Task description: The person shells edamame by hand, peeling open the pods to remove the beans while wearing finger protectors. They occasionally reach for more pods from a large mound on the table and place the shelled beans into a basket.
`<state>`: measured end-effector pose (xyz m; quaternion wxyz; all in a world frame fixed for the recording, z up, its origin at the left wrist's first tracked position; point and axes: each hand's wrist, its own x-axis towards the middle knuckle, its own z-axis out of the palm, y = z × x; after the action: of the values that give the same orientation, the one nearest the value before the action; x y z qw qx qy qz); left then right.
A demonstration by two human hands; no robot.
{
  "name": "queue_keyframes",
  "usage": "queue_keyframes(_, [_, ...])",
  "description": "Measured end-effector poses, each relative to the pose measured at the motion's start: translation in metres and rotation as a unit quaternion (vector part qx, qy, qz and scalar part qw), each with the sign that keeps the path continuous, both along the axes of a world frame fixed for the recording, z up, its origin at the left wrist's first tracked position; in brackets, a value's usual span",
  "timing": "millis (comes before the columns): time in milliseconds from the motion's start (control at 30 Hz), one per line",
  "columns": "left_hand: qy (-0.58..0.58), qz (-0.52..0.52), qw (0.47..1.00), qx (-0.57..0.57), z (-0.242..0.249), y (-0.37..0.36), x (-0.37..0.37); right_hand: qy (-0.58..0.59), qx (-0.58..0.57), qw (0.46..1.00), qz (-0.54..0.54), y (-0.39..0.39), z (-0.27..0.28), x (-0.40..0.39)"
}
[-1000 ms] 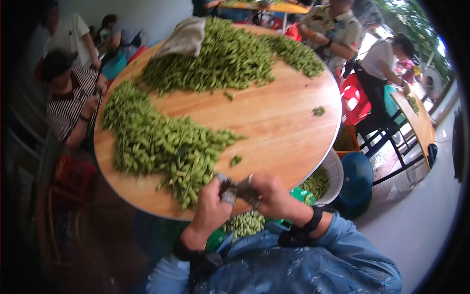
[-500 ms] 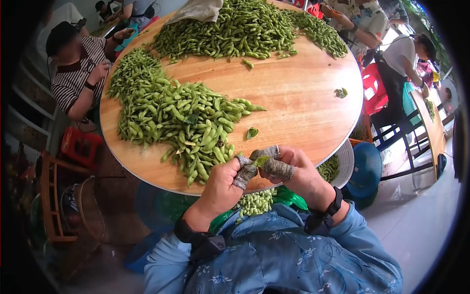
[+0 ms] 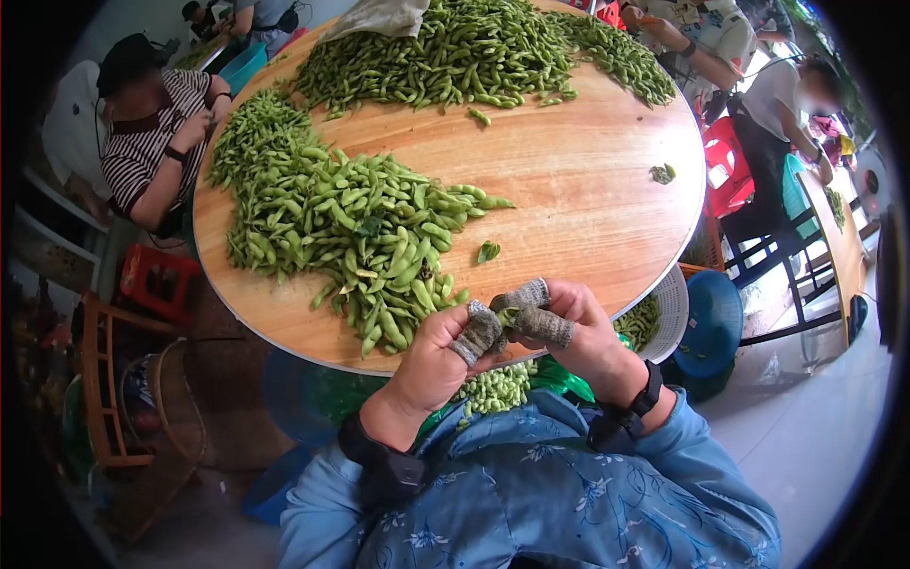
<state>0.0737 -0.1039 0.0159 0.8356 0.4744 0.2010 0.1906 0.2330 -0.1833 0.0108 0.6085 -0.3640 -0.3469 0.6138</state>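
Observation:
My left hand [image 3: 438,353] and my right hand [image 3: 580,327] meet at the near edge of the round wooden table. Knitted grey covers wrap some fingers and thumbs on both. Pinched between them is a green soybean pod [image 3: 509,316], mostly hidden by the fingertips. Beyond and left of my hands spreads a pile of soybean pods [image 3: 379,213]. A small green leaf [image 3: 488,251] lies on the wood just past my fingers. Shelled beans [image 3: 500,387] show below my hands, over green plastic beneath the table edge.
A large heap of pods [image 3: 445,57] covers the far side of the table [image 3: 569,180], partly under a pale cloth [image 3: 377,17]. At right stand a white basket [image 3: 671,313] holding pods and a blue basin [image 3: 711,322]. Another person [image 3: 152,133] sits at left, near a red stool [image 3: 159,283].
My fingers have closed in around the pod, so less of it shows. My left hand has shifted slightly. The person at left has moved their hands and arms.

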Motion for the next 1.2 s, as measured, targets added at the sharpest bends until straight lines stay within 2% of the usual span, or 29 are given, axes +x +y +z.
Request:
queue_keyframes(133, [0.024,0.008,0.996,0.087,0.003,0.000,0.002,-0.012,0.004,1.000,-0.009,-0.002,0.001,0.000])
queue_keyframes(200, [0.005,-0.001,1.000,-0.017,0.004,0.001,0.001,-0.020,0.021,0.999,-0.017,0.000,0.000,-0.003])
queue_keyframes(233, [0.005,-0.001,1.000,-0.017,0.003,0.002,0.000,-0.036,0.037,0.998,-0.033,0.001,-0.002,-0.005])
queue_keyframes(267, [0.001,-0.011,0.998,-0.067,0.003,0.005,-0.001,-0.052,0.053,0.996,-0.048,0.002,-0.003,-0.006])
queue_keyframes(300, [-0.002,-0.021,0.993,-0.118,0.002,0.005,-0.001,-0.051,0.052,0.996,-0.049,0.002,-0.003,-0.007])
queue_keyframes(333, [-0.001,-0.022,0.993,-0.118,-0.002,0.004,-0.001,-0.072,0.032,0.996,-0.053,0.003,-0.002,-0.007])
queue_keyframes(400, [0.068,0.024,0.996,0.053,-0.008,0.004,0.002,-0.092,0.016,0.994,-0.060,0.005,-0.001,-0.004])
queue_keyframes(433, [0.068,0.024,0.996,0.054,-0.007,0.004,0.003,-0.090,-0.007,0.994,-0.059,0.005,0.001,-0.003])
queue_keyframes(467, [0.121,0.059,0.937,0.323,-0.003,0.003,0.003,-0.086,-0.032,0.994,-0.056,0.004,0.002,-0.002])
queue_keyframes(500, [0.166,0.088,0.803,0.566,0.000,0.002,0.003,-0.085,-0.032,0.994,-0.055,0.004,0.004,-0.003])
queue_keyframes(533, [0.218,0.086,0.748,0.621,0.005,0.001,0.002,-0.081,-0.018,0.996,-0.044,0.004,0.005,-0.003])
queue_keyframes(567, [0.218,0.085,0.748,0.621,0.005,0.001,0.002,-0.076,-0.005,0.997,-0.034,0.004,0.005,-0.003])
queue_keyframes(633, [0.148,0.127,0.702,0.685,0.004,0.000,0.004,-0.072,0.014,0.996,-0.042,0.002,0.004,-0.006])
queue_keyframes(667, [0.148,0.127,0.702,0.685,0.000,0.001,0.005,-0.068,0.032,0.996,-0.051,0.002,0.003,-0.007])
queue_keyframes(733, [0.077,0.157,0.754,0.633,-0.010,0.000,0.006,-0.063,0.046,0.995,-0.055,0.002,0.000,-0.008])
queue_keyframes(767, [0.077,0.157,0.754,0.633,-0.010,-0.003,0.007,-0.057,0.061,0.995,-0.056,0.001,-0.001,-0.009])
queue_keyframes(833, [0.075,0.164,0.866,0.466,-0.008,-0.010,0.007,-0.052,0.076,0.994,-0.057,0.000,-0.002,-0.010])
queue_keyframes(867, [0.076,0.164,0.866,0.466,-0.009,-0.009,0.006,-0.048,0.091,0.993,-0.059,0.000,-0.003,-0.010])
queue_keyframes(900, [0.069,0.139,0.931,0.331,-0.011,-0.009,0.005,-0.047,0.091,0.993,-0.060,0.000,-0.003,-0.010])
queue_keyframes(933, [0.062,0.111,0.974,0.188,-0.012,-0.008,0.005,-0.057,0.092,0.992,-0.067,0.000,-0.004,-0.009])
queue_keyframes(967, [0.063,0.110,0.974,0.189,-0.010,-0.008,0.005,-0.066,0.094,0.991,-0.073,0.001,-0.005,-0.009])
queue_keyframes(1000, [0.074,0.126,0.929,0.341,-0.005,-0.008,0.006,-0.065,0.094,0.991,-0.074,0.001,-0.004,-0.008])
queue_keyframes(1067, [0.114,0.130,0.775,0.608,-0.004,-0.004,0.006,-0.015,0.051,0.998,-0.044,0.002,0.000,-0.005])
queue_keyframes(1100, [0.115,0.130,0.775,0.608,-0.002,0.000,0.004,-0.014,0.051,0.998,-0.045,0.001,0.000,-0.005])
queue_keyframes(1167, [0.101,0.128,0.688,0.707,0.003,0.004,0.004,-0.028,0.027,0.998,-0.045,0.001,0.000,-0.007])
queue_keyframes(1200, [0.087,0.137,0.704,0.692,0.001,0.004,0.005,-0.028,0.028,0.998,-0.046,0.001,0.001,-0.008])
